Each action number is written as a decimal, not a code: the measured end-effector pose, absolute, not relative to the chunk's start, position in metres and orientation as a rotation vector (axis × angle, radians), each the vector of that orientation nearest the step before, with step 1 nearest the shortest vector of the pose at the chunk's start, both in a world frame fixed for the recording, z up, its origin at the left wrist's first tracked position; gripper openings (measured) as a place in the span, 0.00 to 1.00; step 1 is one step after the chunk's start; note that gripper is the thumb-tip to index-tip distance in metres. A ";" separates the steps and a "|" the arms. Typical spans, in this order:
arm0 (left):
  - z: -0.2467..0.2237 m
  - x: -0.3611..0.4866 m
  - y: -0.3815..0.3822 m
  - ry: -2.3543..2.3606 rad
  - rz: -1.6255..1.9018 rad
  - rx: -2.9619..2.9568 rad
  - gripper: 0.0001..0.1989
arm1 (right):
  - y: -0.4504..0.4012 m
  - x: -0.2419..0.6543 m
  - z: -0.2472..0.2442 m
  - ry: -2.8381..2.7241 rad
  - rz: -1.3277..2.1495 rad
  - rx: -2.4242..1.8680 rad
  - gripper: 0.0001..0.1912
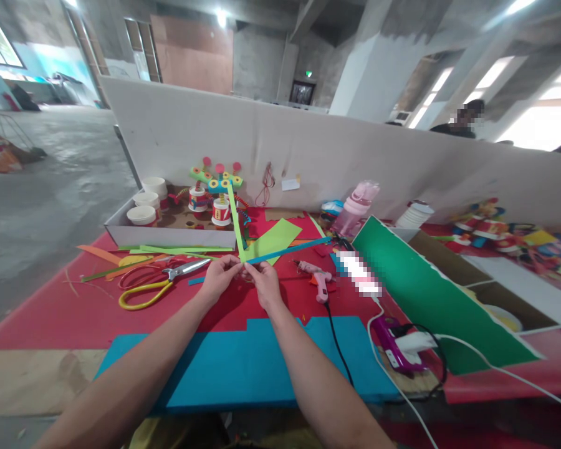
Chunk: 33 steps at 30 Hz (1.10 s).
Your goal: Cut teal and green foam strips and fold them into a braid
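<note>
My left hand [222,275] and my right hand [264,280] meet at the middle of the table, fingers closed on the joined ends of two paper strips. The light green paper strip [236,224] points up and away from me. The blue paper strip [290,250] stretches off to the right, so the two form a corner at my fingertips. Scissors with red and yellow handles [144,296] lie left of my left hand. A pink glue gun [318,278] rests to the right of my right hand. Behind the strips lies a light green paper sheet [280,240].
A white box [168,237] at the back left holds paper cups [143,216] and cup figures [221,212]. On the right stand a green-sided box [430,293], a pink bottle [356,207] and a purple power strip [397,349] with trailing cables. Blue sheets [215,368] cover the front edge.
</note>
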<state>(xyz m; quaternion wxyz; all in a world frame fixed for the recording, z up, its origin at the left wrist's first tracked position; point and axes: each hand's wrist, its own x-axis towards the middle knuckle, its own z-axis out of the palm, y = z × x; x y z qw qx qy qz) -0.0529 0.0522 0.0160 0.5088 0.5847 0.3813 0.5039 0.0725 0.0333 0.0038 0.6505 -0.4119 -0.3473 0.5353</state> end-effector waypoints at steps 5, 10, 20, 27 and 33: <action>0.017 -0.054 0.053 0.939 1.207 1.418 0.14 | 0.033 0.072 0.004 -0.824 1.184 -0.965 0.15; 0.019 -0.053 0.052 0.910 1.171 1.373 0.14 | 0.034 0.072 0.003 -0.779 1.206 -0.914 0.14; 0.015 -0.054 0.054 0.920 1.158 1.366 0.15 | 0.033 0.072 0.002 -0.805 1.176 -0.982 0.15; 0.020 -0.056 0.053 0.953 1.187 1.327 0.14 | 0.030 0.072 0.006 -0.972 1.225 -1.013 0.11; 0.021 -0.056 0.053 0.935 1.177 1.311 0.15 | 0.031 0.072 0.005 -0.936 1.207 -1.029 0.11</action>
